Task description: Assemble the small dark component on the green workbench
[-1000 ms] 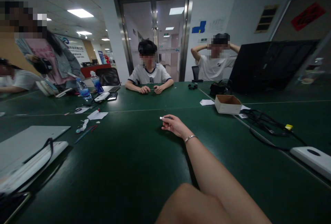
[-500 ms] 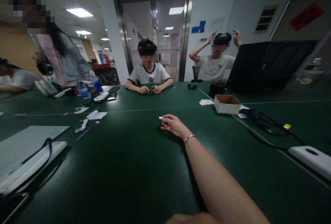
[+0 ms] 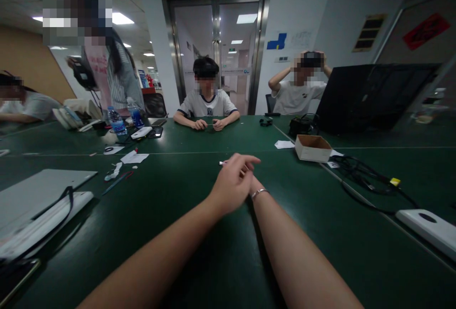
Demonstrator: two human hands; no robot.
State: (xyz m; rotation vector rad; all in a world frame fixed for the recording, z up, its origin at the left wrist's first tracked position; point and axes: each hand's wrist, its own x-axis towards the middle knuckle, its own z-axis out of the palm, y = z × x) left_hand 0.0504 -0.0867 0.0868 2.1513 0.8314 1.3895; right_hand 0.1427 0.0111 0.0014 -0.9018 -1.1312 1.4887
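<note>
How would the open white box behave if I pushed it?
The open white box is probably light, since its walls look like thin cardboard. Sitting low and broad, it would likely slide rather than tip. With no lid on, its sides may flex when squeezed.

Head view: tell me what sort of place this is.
Probably an office or shared workroom, judging by the large green table, the black panel on it, likely a monitor, and the glass double doors beyond.

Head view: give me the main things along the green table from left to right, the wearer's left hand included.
Flat grey panel → blue-labelled bottle → left hand → white paper → open cardboard box → yellow tag → white device.
</note>
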